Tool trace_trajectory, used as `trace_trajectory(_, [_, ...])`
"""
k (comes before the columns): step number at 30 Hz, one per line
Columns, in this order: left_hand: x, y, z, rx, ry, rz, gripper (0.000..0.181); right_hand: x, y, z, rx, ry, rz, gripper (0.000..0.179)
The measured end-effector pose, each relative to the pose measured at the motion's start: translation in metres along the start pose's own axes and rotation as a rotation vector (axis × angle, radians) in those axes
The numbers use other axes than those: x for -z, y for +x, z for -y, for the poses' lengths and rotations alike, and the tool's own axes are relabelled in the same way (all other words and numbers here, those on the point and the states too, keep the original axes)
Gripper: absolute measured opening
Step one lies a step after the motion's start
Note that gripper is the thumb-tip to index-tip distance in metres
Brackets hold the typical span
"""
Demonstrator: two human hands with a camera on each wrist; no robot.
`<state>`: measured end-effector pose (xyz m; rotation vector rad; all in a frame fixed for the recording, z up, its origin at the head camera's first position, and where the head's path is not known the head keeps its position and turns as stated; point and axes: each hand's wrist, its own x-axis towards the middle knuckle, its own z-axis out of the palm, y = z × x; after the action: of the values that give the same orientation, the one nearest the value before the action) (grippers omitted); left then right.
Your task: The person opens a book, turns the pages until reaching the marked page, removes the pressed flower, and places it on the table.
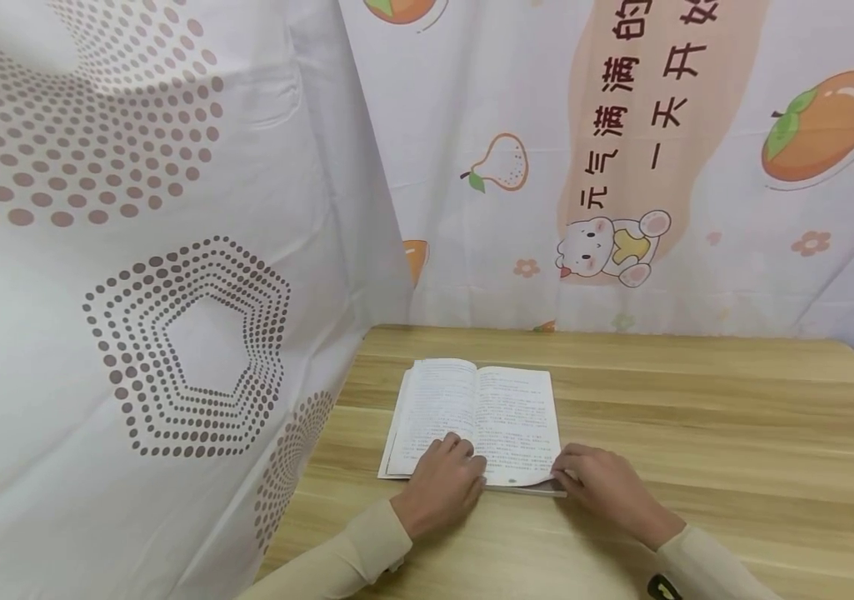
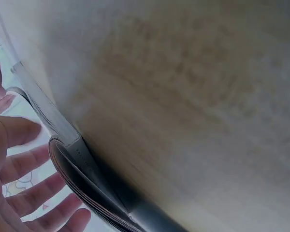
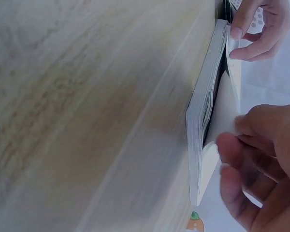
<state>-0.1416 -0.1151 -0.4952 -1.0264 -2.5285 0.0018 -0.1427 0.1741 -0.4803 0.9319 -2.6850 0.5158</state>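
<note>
My right-wrist view shows the right hand [image 1: 609, 488] pinching a page [image 3: 223, 110], its arch unclear from the head, while the relaxed left hand [image 1: 445, 482] hides part of the open book [image 1: 437, 407] on the table [image 1: 704, 417].

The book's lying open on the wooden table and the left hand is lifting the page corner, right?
Not the left hand: the right hand lifts the page corner, as the head view shows. The book does lie open on the wooden table.

Head view bright, clear; wrist views dimmer, softer; pale glare on near tabletop [image 1: 516, 550].
</note>
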Motion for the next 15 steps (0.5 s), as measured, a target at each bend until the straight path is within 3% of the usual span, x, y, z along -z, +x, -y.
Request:
trace_trajectory(4, [0.0004, 0.0006, -0.0006, 0.004, 0.011, 0.022, 0.028, 0.0039, 0.0017, 0.0029, -0.045, 0.049, -0.016, 0.011])
trace_trajectory(9, [0.0034, 0.0034, -0.0003, 0.007, 0.047, 0.031, 0.034, 0.0079, 0.0046, 0.0023, -0.115, 0.162, -0.001, 0.010])
trace_trajectory(15, [0.0037, 0.0066, -0.0006, 0.025, 0.035, 0.026, 0.030, 0.0080, 0.0058, 0.0046, -0.072, 0.223, -0.123, 0.013])
